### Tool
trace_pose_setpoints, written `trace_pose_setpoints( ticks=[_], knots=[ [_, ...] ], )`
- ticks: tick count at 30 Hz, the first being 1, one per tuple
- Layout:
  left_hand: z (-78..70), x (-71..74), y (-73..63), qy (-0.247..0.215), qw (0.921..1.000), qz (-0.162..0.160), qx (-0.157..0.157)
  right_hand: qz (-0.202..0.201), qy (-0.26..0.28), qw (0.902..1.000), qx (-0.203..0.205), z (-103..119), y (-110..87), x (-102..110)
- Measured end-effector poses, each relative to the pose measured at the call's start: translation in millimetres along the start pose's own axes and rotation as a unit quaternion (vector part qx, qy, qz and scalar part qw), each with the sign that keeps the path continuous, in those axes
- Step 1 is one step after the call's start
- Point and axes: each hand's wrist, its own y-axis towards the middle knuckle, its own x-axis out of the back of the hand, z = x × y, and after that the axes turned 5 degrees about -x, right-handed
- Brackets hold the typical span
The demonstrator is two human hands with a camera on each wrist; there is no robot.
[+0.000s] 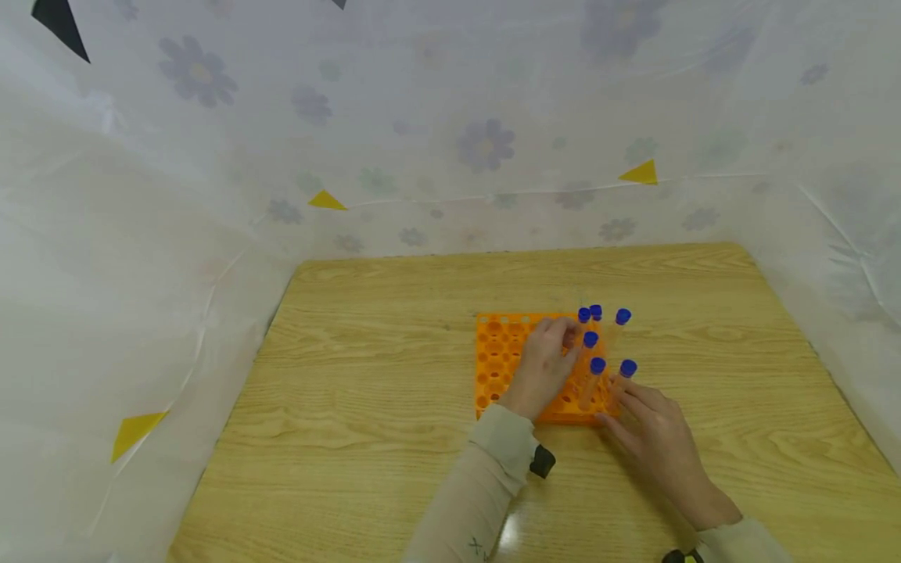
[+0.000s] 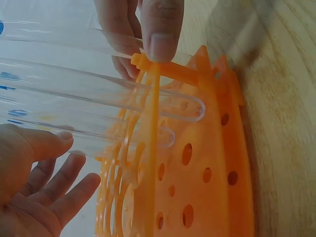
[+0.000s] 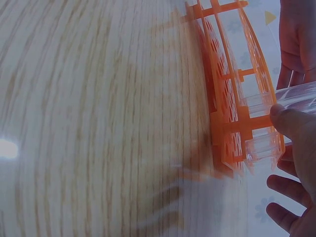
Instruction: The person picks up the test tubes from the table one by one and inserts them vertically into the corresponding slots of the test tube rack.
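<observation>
An orange test tube rack (image 1: 496, 367) with rows of round holes stands on the table. Several clear test tubes with blue caps (image 1: 597, 366) stand in its right part, some leaning. My left hand (image 1: 545, 363) is over the rack, just left of the tubes. In the left wrist view, its thumb and fingers (image 2: 74, 197) are apart beside the clear tubes (image 2: 98, 84), with nothing gripped. At the rack's near right corner my right hand (image 1: 655, 426) grips the frame. Its thumb (image 3: 289, 121) lies on the rack's top edge, beside a tube; its other fingers are partly hidden.
The rack rests on a wood-grain table (image 1: 380, 352). Pale flowered sheeting (image 1: 422, 156) rises behind the table and at both sides, with yellow triangles (image 1: 640, 173) on it. A dark strap piece (image 1: 542, 461) sits at the left wrist.
</observation>
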Motion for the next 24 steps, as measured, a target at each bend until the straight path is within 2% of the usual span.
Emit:
trace_pose_setpoints(
  ticks=[11,18,24],
  knots=[
    [-2.4,-1.4,-2.4,0.005,1.0,0.003,0.006,0.008,-0.002,0.9999,-0.013,1.2,0.0,0.5],
    [-1.5,-0.7,-6.2,-0.011,0.9992,0.019,0.034,0.011,-0.003,0.9998,-0.016,1.9,0.0,0.9],
    [1.4,11.6,-12.4,-0.022,0.9965,0.039,0.07,0.015,-0.001,0.9996,-0.022,2.3,0.1,1.5]
  ],
)
